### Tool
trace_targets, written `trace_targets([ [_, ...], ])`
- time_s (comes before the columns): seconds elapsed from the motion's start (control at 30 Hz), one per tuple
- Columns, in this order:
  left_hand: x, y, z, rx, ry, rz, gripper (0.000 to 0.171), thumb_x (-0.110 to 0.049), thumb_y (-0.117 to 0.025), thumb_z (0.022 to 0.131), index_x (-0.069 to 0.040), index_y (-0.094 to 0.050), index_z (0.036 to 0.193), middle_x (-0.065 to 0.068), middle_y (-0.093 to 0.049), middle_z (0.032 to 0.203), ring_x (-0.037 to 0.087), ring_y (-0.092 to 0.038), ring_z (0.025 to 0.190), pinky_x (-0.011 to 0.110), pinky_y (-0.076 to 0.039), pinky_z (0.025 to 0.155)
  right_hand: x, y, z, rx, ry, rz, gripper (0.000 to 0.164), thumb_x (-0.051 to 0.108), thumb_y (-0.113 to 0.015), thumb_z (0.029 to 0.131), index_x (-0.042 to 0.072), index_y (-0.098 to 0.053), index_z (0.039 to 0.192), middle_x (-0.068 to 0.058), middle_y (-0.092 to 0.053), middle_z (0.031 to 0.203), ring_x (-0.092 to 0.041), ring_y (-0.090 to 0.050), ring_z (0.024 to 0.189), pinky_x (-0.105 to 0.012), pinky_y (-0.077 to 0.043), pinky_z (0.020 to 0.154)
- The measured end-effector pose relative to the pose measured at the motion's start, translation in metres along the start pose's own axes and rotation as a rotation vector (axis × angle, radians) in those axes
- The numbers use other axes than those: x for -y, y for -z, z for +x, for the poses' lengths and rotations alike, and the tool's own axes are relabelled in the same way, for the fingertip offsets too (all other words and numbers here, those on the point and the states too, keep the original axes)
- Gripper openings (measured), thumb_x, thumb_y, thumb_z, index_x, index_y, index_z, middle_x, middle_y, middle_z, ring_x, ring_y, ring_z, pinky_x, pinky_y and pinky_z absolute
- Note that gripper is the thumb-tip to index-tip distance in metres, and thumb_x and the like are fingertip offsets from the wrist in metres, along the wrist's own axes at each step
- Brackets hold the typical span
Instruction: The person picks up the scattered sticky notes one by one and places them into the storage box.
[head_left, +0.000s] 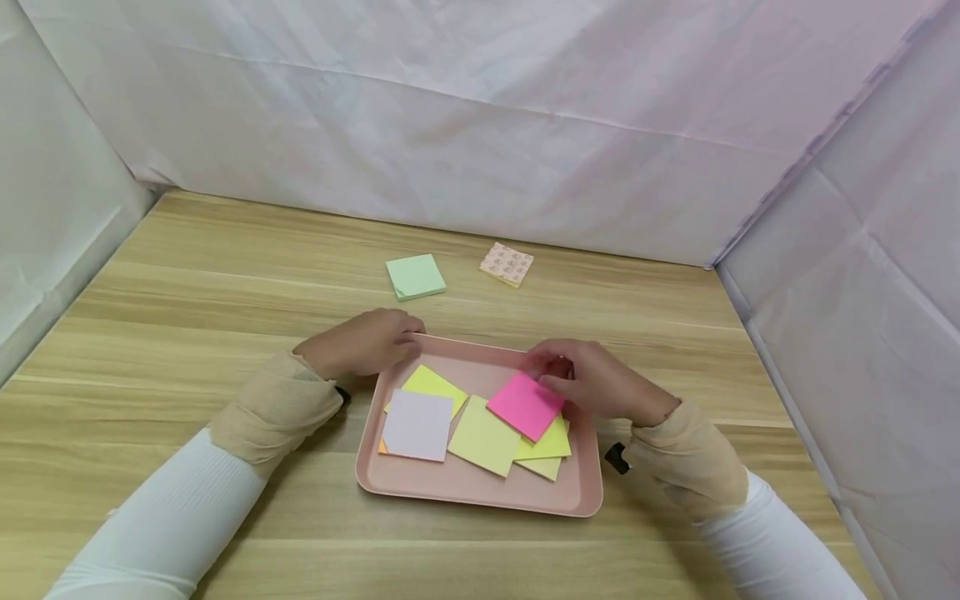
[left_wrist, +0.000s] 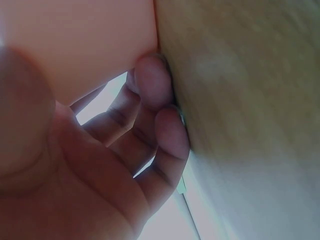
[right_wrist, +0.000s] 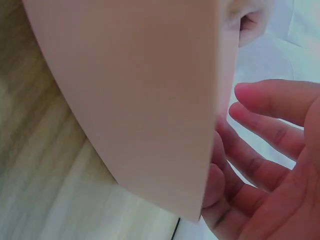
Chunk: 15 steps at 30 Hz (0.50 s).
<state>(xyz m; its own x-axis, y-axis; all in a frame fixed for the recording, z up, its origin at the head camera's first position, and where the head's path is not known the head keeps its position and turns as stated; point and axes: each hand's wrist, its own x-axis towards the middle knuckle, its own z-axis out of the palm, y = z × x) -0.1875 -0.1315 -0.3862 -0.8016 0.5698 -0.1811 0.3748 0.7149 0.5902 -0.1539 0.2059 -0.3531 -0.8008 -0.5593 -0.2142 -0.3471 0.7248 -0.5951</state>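
A pink tray (head_left: 465, 487) lies on the table with several sticky note pads in it. My left hand (head_left: 366, 342) grips its far left corner, thumb over the rim and fingers curled at the outer wall. At the far right corner, my right hand (head_left: 600, 382) has its thumb and index finger apart above the tray, while other fingertips touch the outer wall. Just under that thumb lies a bright pink pad (head_left: 527, 407), overlapping a pale yellow pad (head_left: 483, 437) and a bright yellow pad (head_left: 547, 443). A white pad (head_left: 416, 425) overlaps another yellow pad (head_left: 432, 383) on the left.
Beyond the tray, a mint green pad (head_left: 416, 277) and a patterned pad (head_left: 507, 264) lie on the wooden table (head_left: 247, 267). White cloth walls (head_left: 480, 125) stand at the back and both sides.
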Motion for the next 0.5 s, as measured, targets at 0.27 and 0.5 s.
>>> trace_targets([
  [0.27, -0.002, 0.002, -0.001, 0.008, 0.001, -0.004, 0.017, -0.017, -0.055, 0.102, -0.013, -0.071, 0.107, 0.0, -0.069, 0.097, 0.018, -0.058, 0.092, 0.039, -0.048, 0.087, -0.014, 0.011, -0.003, -0.112, 0.007, -0.029, 0.028, 0.008, -0.068, 0.093, 0.009, -0.068, 0.122, -0.004, -0.068, 0.098, -0.016, -0.06, 0.083, -0.03, -0.052, 0.072],
  [0.5, -0.002, 0.003, -0.001, 0.021, 0.016, -0.016, 0.018, -0.017, -0.054, 0.102, -0.014, -0.07, 0.108, 0.0, -0.069, 0.1, 0.018, -0.058, 0.094, 0.039, -0.048, 0.089, -0.032, 0.016, -0.007, -0.173, -0.026, -0.044, 0.031, 0.01, -0.071, 0.092, 0.006, -0.067, 0.123, -0.005, -0.066, 0.094, -0.017, -0.058, 0.079, -0.028, -0.051, 0.067],
])
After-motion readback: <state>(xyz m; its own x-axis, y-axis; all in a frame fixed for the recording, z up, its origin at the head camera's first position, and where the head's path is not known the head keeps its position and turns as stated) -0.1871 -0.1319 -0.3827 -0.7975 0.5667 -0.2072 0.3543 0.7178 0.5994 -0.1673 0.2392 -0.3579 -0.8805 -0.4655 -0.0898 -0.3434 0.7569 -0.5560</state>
